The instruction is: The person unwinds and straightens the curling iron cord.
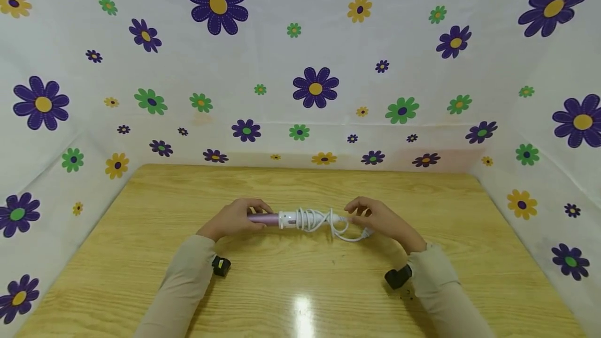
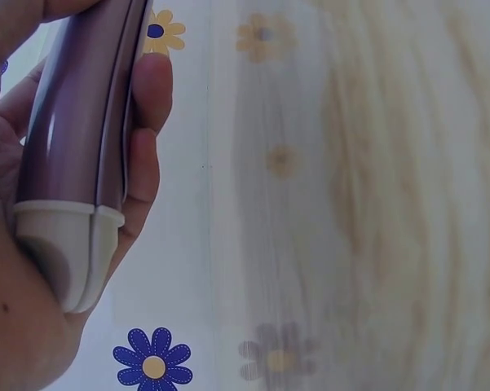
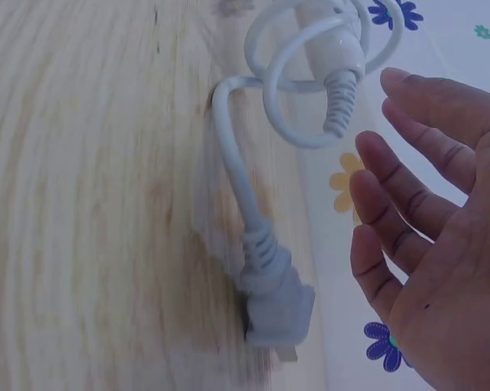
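One glossy purple hair iron (image 1: pixel 264 219), one loopy cord (image 1: pixel 307 220) toward the table's (image 1: pixel 188 192) far edge, left hand (image 1: pixel 237 217) clamped on iron, right hand (image 1: pixel 379 219) fingers apart.

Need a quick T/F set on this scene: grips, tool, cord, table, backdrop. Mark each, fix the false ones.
1. The left grip holds the tool by its mauve part. True.
2. The right grip holds the plug. False: it holds nothing; the plug is apart from its fingers.
3. The cord is looped around the tool's white part. True.
4. The cord is black. False: it is white.
5. The table shows a wood grain. True.
6. The backdrop has only yellow flowers. False: there are purple and green ones too.
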The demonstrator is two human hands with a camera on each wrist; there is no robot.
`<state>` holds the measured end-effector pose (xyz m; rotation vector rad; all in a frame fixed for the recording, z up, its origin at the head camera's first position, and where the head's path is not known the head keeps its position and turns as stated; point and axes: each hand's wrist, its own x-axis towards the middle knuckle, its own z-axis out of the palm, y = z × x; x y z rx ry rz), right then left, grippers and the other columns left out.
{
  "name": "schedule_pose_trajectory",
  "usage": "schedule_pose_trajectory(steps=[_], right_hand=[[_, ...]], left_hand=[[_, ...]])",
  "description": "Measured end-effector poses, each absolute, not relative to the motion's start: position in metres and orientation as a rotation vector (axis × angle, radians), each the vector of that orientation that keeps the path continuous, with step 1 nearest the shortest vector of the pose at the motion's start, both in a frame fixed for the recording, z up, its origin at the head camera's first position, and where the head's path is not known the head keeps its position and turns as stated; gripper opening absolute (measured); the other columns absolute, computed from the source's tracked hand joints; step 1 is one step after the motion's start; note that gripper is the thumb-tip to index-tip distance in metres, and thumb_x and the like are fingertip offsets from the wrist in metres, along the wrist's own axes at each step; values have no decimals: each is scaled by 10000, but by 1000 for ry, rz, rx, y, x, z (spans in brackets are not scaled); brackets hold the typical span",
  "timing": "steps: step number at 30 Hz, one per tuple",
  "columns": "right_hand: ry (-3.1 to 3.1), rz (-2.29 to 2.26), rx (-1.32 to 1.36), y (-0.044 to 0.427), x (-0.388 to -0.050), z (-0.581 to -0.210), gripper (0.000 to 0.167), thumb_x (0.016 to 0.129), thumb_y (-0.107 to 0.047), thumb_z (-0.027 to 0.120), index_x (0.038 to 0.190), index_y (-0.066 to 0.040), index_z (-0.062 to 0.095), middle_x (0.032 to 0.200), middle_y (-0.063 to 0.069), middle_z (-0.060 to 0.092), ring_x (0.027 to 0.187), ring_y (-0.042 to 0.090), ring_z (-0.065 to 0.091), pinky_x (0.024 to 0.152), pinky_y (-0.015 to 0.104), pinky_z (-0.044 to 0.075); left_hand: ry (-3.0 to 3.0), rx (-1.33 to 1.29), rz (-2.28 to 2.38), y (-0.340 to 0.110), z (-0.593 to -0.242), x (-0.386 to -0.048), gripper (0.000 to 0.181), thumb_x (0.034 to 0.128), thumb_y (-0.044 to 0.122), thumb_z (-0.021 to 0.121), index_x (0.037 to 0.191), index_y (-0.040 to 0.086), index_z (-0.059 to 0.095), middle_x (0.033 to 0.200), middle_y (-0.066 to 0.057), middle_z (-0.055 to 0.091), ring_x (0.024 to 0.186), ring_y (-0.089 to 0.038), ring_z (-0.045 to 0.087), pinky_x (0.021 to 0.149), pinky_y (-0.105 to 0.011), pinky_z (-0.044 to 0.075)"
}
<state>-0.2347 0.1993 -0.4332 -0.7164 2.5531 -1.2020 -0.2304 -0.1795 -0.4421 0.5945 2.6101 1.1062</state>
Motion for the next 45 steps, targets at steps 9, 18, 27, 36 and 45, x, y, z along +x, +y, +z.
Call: schedule_pose_trajectory(steps=[9,18,27,36,45], right_hand=[[2483,-1222,-757,179,-242,-427,248,940,-233,621,1143,-90,629,1112,86,624,936,183,522,809,312,448],[2496,-1178,-812,170,-245,-424,234,944,-185,606,1127,-46,652,1043,68,641,902,141,538,787,278,451],[2555,-1171,-800,183,-243,-414,123,934,-221,629,1011,-128,649,1079,38,631,966,183,521,828,346,390],[2527,-1202,-759,205,-240,-421,116,930,-217,635,993,-125,667,1003,48,637,896,126,554,783,278,438],[2570,-1168,-726,213,-239,-420,112,914,-234,658,937,-125,665,947,29,638,861,119,550,762,265,432]], left_hand=[[2601,644,1114,-178,-444,-231,309,796,207,741,1101,212,688,985,-30,636,808,-163,562,743,-321,470],[2605,638,1103,-177,-443,-229,313,796,202,741,1103,215,685,990,-29,637,824,-163,571,755,-324,473],[2624,549,1105,-185,-441,-229,330,765,240,751,1089,236,688,981,-30,657,817,-168,572,720,-318,476],[2644,508,1116,-192,-441,-230,347,768,242,750,1108,220,683,1039,-53,660,834,-184,575,726,-321,474],[2595,554,1267,-201,-431,-228,350,807,173,738,1150,163,668,1082,-102,659,871,-206,599,746,-335,500]])
